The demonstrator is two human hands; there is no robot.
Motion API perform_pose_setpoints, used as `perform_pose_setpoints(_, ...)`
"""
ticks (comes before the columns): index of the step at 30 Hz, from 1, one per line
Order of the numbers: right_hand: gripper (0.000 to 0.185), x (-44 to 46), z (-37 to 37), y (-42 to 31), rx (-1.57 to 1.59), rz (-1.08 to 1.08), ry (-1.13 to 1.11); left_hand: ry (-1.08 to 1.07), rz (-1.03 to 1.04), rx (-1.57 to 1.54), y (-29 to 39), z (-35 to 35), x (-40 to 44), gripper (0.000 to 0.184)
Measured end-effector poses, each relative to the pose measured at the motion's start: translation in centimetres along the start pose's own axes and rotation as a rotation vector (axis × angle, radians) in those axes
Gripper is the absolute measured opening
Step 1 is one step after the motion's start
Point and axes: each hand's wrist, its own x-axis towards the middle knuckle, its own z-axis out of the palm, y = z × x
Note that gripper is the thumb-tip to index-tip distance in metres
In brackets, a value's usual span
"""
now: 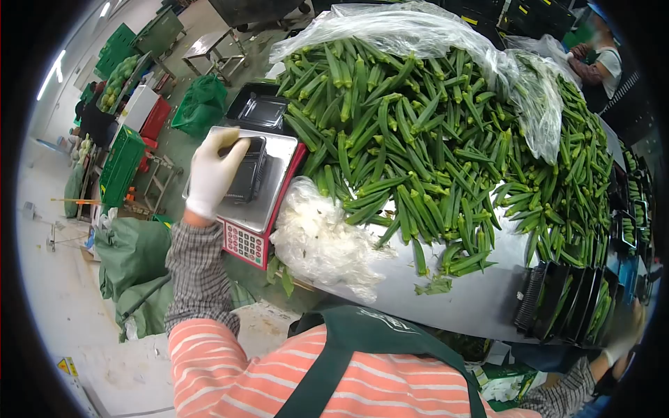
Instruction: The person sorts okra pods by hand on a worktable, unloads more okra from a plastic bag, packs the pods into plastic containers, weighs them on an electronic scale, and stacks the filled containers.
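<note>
My left hand [216, 171], in a white glove, pinches the edge of a black plastic tray [247, 174] that lies on the steel plate of a red scale [277, 174]. My right hand [626, 331] is at the far lower right, smeared by motion, beside black trays [571, 303] that stand on edge with okra in them; its fingers cannot be made out. A big heap of okra [411, 125] covers the table [376, 279] between my hands. Crumpled clear plastic [324, 233] lies just right of the scale.
Plastic sheeting [404, 31] borders the heap's far side. More black trays [258, 106] stand behind the scale. Green crates [120, 167], a green basket [200, 104] and green sacks [132, 258] are at the left. Another person [599, 63] is at the upper right.
</note>
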Motion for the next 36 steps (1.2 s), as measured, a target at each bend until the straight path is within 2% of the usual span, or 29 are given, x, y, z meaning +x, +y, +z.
perform_pose_setpoints(2, 0.032, -3.3, 4.8, -9.6, 0.218, -0.147, -0.208, 0.02, -0.193, -0.342, 1.7, 4.0, 2.5, 0.036)
perform_pose_setpoints(3, 0.032, -5.3, 7.4, -14.0, 0.297, -0.196, -0.335, 0.011, -0.335, -0.619, 1.8, 6.7, 3.4, 0.04)
perform_pose_setpoints(4, 0.027, -7.9, 10.4, -18.5, 0.403, -0.15, -0.394, -0.096, -0.492, -0.756, 1.1, 9.3, 4.2, 0.04)
perform_pose_setpoints(5, 0.022, -10.4, 12.8, -22.5, 0.403, -0.339, -0.542, -0.06, -0.572, -0.792, 1.1, 12.3, 4.7, 0.041)
perform_pose_setpoints(6, 0.018, -12.6, 14.8, -26.3, 0.575, -0.135, -0.692, 0.128, -0.697, -0.683, -5.4, 18.7, 6.2, 0.046)
perform_pose_setpoints(7, 0.016, -14.2, 17.2, -27.9, 0.568, -0.238, -0.769, 0.182, -0.693, -0.638, -2.9, 18.2, 6.0, 0.056)
perform_pose_setpoints(8, 0.015, -15.9, 18.7, -29.8, 0.626, -0.271, -0.849, 0.147, -0.81, -0.615, -9.7, 22.7, 7.5, 0.066)
perform_pose_setpoints(9, 0.014, -17.5, 20.1, -31.7, 0.683, -0.305, -0.934, 0.173, -0.911, -0.377, -7.4, 22.3, 7.9, 0.078)
perform_pose_setpoints(11, 0.013, -19.9, 22.9, -34.2, 0.783, -0.419, -1.028, 0.262, -1.088, -0.29, -2.3, 20.4, 8.8, 0.09)
perform_pose_setpoints(12, 0.013, -20.8, 24.1, -35.3, 0.814, -0.401, -1.091, 0.269, -1.218, -0.2, -2.6, 20.4, 9.6, 0.099)
perform_pose_setpoints(14, 0.013, -22.0, 26.0, -37.8, 0.883, -0.33, -1.214, 0.263, -1.31, -0.311, -3.0, 20.3, 9.6, 0.105)
perform_pose_setpoints(15, 0.012, -22.4, 27.3, -39.0, 0.897, -0.389, -1.2, 0.261, -1.338, -0.384, -3.3, 20.6, 9.8, 0.106)
perform_pose_setpoints(17, 0.013, -23.2, 29.2, -43.2, 0.963, -0.601, -1.088, 0.232, -1.254, -0.349, -2.8, 21.0, 9.4, 0.107)
perform_pose_setpoints(19, 0.017, -24.1, 31.6, -48.7, 0.926, -0.903, -1.025, 0.141, -1.169, -0.242, -3.7, 21.8, 8.9, 0.104)
perform_pose_setpoints(21, 0.023, -26.1, 34.8, -55.1, 0.883, -1.226, -0.846, 0.165, -1.108, -0.253, -4.2, 22.2, 8.5, 0.1)
perform_pose_setpoints(25, 0.034, -33.2, 40.5, -65.7, 0.604, -1.497, -0.896, 0.257, -1.033, -0.31, -5.2, 24.0, 7.6, 0.098)
perform_pose_setpoints(27, 0.039, -36.1, 42.5, -68.7, 0.351, -1.676, -0.88, 0.345, -0.97, -0.536, -7.6, 26.1, 6.9, 0.093)
perform_pose_setpoints(29, 0.044, -37.0, 43.6, -69.1, 0.046, -1.77, -0.901, 0.387, -0.927, -0.637, -9.3, 27.6, 6.5, 0.088)
perform_pose_setpoints(30, 0.043, -37.1, 44.3, -68.7, -0.078, -1.795, -0.899, 0.392, -0.914, -0.634, -8.3, 26.1, 6.8, 0.085)
perform_pose_setpoints(31, 0.042, -37.2, 45.0, -68.1, -0.206, -1.813, -0.898, 0.35, -0.928, -0.548, -6.6, 25.0, 6.7, 0.085)
perform_pose_setpoints(32, 0.046, -36.3, 43.7, -67.8, -0.31, -1.824, -0.949, 0.401, -0.919, -0.376, -6.0, 25.9, 6.7, 0.083)
perform_pose_setpoints(33, 0.041, -35.5, 43.4, -67.1, -0.273, -1.806, -0.998, 0.31, -0.847, -0.549, -4.8, 24.7, 6.4, 0.08)
perform_pose_setpoints(36, 0.03, -33.3, 42.6, -63.4, -0.237, -1.845, -0.93, 0.173, -0.721, -0.455, -0.3, 26.1, 4.8, 0.075)
